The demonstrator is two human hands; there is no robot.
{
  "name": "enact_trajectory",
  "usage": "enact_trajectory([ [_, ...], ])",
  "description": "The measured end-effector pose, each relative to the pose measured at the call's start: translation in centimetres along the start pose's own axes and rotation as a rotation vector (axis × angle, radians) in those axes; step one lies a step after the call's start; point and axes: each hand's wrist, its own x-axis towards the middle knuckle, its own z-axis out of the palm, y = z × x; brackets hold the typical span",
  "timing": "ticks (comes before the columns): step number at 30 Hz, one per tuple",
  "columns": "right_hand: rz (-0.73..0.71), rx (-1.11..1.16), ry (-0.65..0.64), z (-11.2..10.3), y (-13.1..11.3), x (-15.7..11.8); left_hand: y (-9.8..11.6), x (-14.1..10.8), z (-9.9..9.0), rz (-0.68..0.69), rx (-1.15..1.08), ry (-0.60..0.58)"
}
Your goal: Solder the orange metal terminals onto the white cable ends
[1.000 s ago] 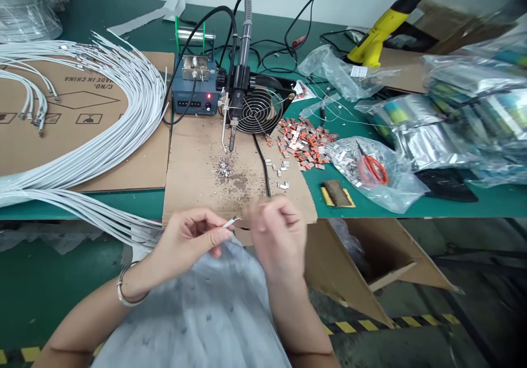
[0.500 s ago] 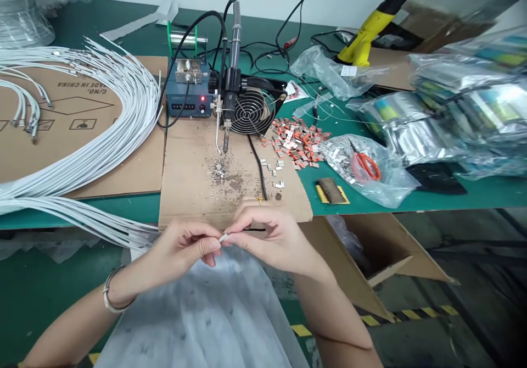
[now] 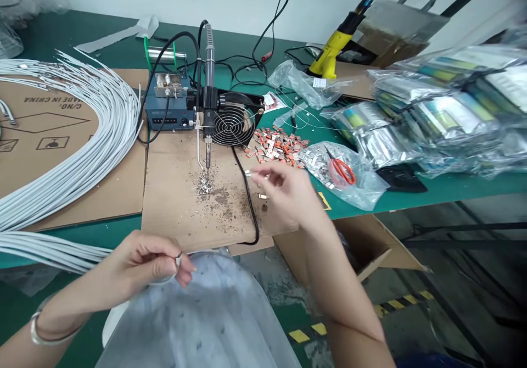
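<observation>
My left hand (image 3: 150,266) is closed in a pinch over my lap, near the table's front edge. It holds a white cable (image 3: 163,281) whose short dark tip pokes out between thumb and forefinger. Over the right part of the cardboard, my right hand (image 3: 288,192) has its fingers bent and somewhat blurred. Its fingertips are close to a few small metal pieces (image 3: 262,196) lying there; whether they grip one is not clear. Behind that hand spreads a heap of orange and silver pieces (image 3: 278,147). A soldering iron (image 3: 208,110) points down in its stand above metal scraps (image 3: 205,184).
A blue soldering station (image 3: 167,112) and a round fan (image 3: 234,125) stand behind the cardboard sheet (image 3: 177,219). White cables (image 3: 102,154) are bundled at left. At right lie orange-handled scissors (image 3: 342,170) on a plastic bag and silver packs (image 3: 444,115). A black cord (image 3: 247,192) crosses the cardboard.
My right hand has left the cable and moved up and right to the small metal pieces. My left hand has shifted left and down, still holding the cable. The camera view has turned slightly.
</observation>
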Motion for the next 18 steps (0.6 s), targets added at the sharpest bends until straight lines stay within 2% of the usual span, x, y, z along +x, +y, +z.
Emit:
enact_trajectory([
  [1, 0.067, -0.237, 0.009, -0.4, 1.2, 1.2, 0.2, 0.1, -0.4, 0.002, 0.002, -0.009],
  [3, 0.122, -0.396, 0.009, -0.7, 3.2, 3.1, 0.7, 0.6, -1.0, -0.011, -0.01, -0.002],
  [6, 0.149, -0.494, -0.036, -0.2, 4.7, 4.5, 1.5, 2.0, -1.6, -0.032, 0.038, 0.102],
  [10, 0.156, -0.582, -0.09, 0.3, 5.0, 4.6, 2.6, 4.5, -2.7, -0.111, 0.286, 0.212],
  [14, 0.139, -0.659, -0.145, 0.2, 4.8, 4.7, 3.5, 7.2, -4.0, -0.195, 0.465, 0.159],
  [18, 0.09, -0.76, -0.213, 0.1, 4.2, 5.0, 3.9, 9.5, -4.6, -0.194, 0.382, 0.075],
])
